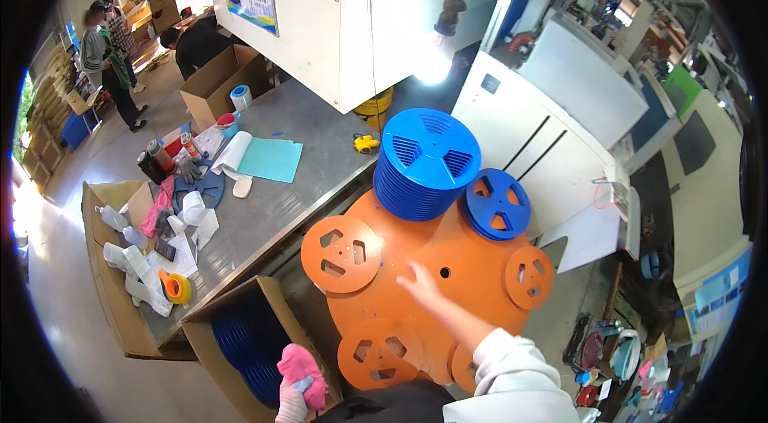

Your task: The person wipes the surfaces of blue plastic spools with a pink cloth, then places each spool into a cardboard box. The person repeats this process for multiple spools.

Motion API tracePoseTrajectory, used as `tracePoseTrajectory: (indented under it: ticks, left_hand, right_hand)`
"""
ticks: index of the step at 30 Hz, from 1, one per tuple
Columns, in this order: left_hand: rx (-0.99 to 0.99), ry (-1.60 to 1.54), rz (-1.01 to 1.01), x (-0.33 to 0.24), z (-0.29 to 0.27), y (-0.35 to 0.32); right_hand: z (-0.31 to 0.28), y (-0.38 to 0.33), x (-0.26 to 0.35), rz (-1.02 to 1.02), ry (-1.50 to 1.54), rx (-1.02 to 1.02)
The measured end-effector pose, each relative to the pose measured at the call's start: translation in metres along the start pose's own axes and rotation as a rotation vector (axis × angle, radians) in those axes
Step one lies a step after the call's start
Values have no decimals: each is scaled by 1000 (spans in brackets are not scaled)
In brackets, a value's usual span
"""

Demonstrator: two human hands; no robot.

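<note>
My left hand [293,400], at the bottom edge, is closed around a bunched pink cloth [303,368]. Over the orange rotary table [468,283] my right hand [421,285] is stretched out, fingers apart and nothing in it. Near its fingertips is a round orange plate with cut-outs [342,254]; similar plates sit around the table, one [529,277] at the right and another [379,354] at the near side. A tall stack of blue slotted reels [430,151] rises at the table's far side. Beside it lies a shorter blue reel stack [497,204].
Left of the rotary table, an open carton [294,325] holds blue reels [244,343]. A metal workbench [292,211] carries bottles, paper, cloths and an orange tape roll [175,288]. A white machine cabinet [320,31] stands behind, with a bright lamp [433,64]. Several people are at the far left.
</note>
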State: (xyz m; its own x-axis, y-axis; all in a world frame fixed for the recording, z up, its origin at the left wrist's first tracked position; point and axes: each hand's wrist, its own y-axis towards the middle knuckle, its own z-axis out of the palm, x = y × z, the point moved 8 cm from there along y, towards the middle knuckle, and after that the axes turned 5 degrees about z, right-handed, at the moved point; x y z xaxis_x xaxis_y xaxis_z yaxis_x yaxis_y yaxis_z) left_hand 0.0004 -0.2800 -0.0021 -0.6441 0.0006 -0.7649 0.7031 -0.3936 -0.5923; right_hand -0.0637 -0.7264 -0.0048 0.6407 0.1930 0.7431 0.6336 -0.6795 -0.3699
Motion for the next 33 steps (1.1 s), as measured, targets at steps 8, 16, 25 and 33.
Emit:
tracePoseTrajectory:
  ticks: [8, 16, 25, 33]
  left_hand:
    - [-209, 160, -273, 32, 33, -45]
    - [-246, 187, -361, 39, 42, -33]
    - [-227, 100, -278, 58, 8, -43]
    - [-128, 75, -16, 57, -52, -25]
  right_hand:
    - [-62, 254, 168, -534, -431, -467]
    - [-47, 332, 108, 224, -450, 89]
    - [-50, 238, 46, 143, -752, 164]
    - [-28, -4, 87, -250, -401, 79]
